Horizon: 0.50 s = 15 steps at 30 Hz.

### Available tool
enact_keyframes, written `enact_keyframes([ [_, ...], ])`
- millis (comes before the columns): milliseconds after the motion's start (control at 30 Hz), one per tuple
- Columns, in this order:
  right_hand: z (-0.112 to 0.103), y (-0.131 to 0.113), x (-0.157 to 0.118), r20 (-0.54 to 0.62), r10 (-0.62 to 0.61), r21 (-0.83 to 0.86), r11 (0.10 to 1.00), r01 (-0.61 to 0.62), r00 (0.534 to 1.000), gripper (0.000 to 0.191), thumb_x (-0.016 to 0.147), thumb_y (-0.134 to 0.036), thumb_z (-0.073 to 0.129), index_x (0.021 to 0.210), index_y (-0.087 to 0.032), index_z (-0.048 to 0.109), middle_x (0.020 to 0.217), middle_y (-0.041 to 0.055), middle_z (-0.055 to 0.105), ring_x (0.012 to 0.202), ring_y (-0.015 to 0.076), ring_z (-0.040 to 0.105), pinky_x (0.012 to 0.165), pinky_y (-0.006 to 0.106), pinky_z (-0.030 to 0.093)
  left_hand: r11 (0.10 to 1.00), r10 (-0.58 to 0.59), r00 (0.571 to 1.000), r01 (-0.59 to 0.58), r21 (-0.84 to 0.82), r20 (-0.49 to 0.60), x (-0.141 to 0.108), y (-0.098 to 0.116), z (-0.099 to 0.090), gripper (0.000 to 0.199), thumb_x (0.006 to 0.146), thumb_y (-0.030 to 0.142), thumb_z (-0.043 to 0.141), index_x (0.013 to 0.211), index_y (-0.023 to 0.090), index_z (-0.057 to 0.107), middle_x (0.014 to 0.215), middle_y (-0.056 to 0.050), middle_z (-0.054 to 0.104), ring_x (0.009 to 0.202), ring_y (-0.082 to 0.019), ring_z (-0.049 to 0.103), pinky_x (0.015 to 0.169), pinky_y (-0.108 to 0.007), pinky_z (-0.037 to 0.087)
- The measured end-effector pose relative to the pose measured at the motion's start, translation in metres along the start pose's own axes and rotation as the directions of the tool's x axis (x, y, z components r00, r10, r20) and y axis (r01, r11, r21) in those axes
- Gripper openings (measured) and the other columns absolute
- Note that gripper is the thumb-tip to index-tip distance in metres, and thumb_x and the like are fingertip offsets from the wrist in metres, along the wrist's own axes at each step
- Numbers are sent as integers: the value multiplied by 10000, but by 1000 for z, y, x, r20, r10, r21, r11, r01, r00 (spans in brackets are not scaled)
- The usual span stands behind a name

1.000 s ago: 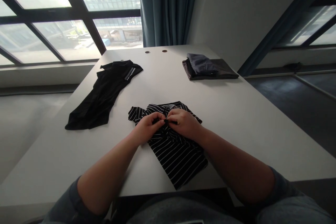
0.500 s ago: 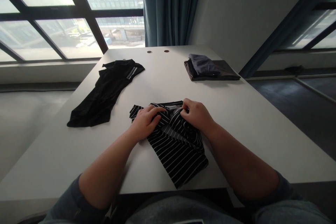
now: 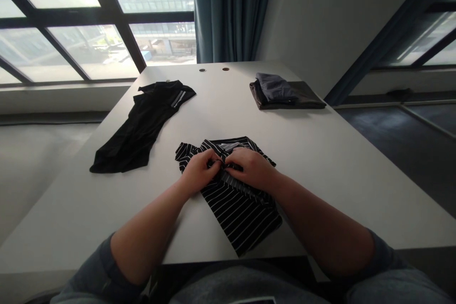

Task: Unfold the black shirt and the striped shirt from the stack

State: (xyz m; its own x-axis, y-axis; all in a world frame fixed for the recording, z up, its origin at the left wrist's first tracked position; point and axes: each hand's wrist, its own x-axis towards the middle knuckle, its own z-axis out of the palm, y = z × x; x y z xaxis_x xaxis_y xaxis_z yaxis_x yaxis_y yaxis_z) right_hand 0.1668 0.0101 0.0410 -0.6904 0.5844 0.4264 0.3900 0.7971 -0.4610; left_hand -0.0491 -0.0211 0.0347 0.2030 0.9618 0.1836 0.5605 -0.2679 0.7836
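A black shirt with white stripes lies rumpled near the table's front edge, its lower part spread toward me. My left hand pinches the fabric at the upper middle of the shirt. Right beside it, my right hand also grips the cloth, with the fingertips of both hands almost touching. A greyish inner part of the shirt shows just above my right hand. The exact fold between the fingers is partly hidden.
On the white table, a black garment with pale stripes at one end lies at the left. Folded dark clothes with a grey-blue piece on top rest at the back right. Two round holes are near the far edge.
My right hand has moved left and slightly down to meet my left hand. My left hand's fingers have closed on the cloth. The shirt's upper right part now lies flatter and more exposed.
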Motion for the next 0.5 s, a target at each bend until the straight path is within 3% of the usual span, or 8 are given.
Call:
enact_keyframes([
  [133,-5,3,0,-8,48,29,998,-48,999,90,892,-112,661,888,-203,659,863,32,680,831,195,633,804,329,512,996,-14,999,11,-85,-36,0,-6,2,82,881,233,587,828,226,525,788,30,622,742,-148,578,712,-284,458],
  [233,-10,3,0,-39,-44,75,996,47,998,135,906,-101,627,835,-212,598,1024,64,690,976,214,643,881,350,519,985,46,999,-45,-165,1,1,-8,3,31,915,224,552,945,230,558,910,10,663,843,-159,618,806,-304,502],
  [300,-11,3,0,-27,-127,94,987,129,992,165,902,-67,594,834,-217,580,1075,68,691,1029,218,646,917,358,522,983,79,995,-68,-171,59,1,-7,3,109,934,204,512,999,231,596,992,-3,692,924,-169,643,878,-320,512],
  [367,-11,4,0,7,-166,79,983,165,986,183,898,-47,574,844,-222,582,994,56,693,972,216,652,883,355,528,985,71,992,-53,-166,101,1,-4,2,172,936,179,486,1013,231,631,1026,-1,708,962,-174,653,916,-324,513],
  [500,-11,6,-1,53,-123,21,992,122,991,148,952,-83,572,948,-211,645,938,66,697,904,230,655,844,376,535,985,21,993,-2,-170,112,-1,2,0,229,933,145,461,1019,230,655,1043,13,718,977,-175,653,939,-315,508],
])
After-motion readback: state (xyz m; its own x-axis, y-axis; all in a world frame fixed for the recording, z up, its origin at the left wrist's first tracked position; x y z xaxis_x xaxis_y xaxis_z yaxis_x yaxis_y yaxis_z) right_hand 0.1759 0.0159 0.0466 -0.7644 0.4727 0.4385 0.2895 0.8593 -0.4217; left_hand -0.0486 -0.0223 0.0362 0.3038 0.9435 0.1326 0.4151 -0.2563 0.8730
